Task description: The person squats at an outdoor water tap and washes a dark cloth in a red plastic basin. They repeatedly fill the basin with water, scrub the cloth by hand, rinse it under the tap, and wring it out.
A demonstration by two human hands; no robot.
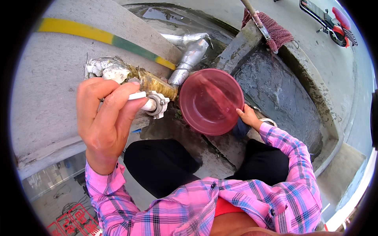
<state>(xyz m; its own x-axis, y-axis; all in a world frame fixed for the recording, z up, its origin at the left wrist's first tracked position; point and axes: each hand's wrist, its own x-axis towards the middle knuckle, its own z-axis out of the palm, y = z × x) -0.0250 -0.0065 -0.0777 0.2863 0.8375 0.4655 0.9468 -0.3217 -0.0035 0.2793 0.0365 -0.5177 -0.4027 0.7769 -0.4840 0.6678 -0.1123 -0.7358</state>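
My left hand (107, 118) pinches the white lever handle (137, 95) of a tap between thumb and fingers. Just right of those fingertips shows the tap's white body with a lobed collar (158, 104). A reddish translucent plastic basin (211, 101) is tilted beside the tap, gripped at its lower right rim by my right hand (249, 115). The basin's lower part looks wet; how much water it holds, I cannot tell. Dark cloth (241, 129) hangs by the rim under my right hand. Behind the tap, a pipe wrapped in yellowish material (153, 84) joins a silver-wrapped pipe (187, 62).
A concrete trough (277, 85) with a wet floor lies at the right. Across its far corner rests a red string mop (274, 32) with a wooden handle. The wall (56, 67) with a yellow and green stripe is at the left. A two-wheeler (330, 25) stands at the upper right.
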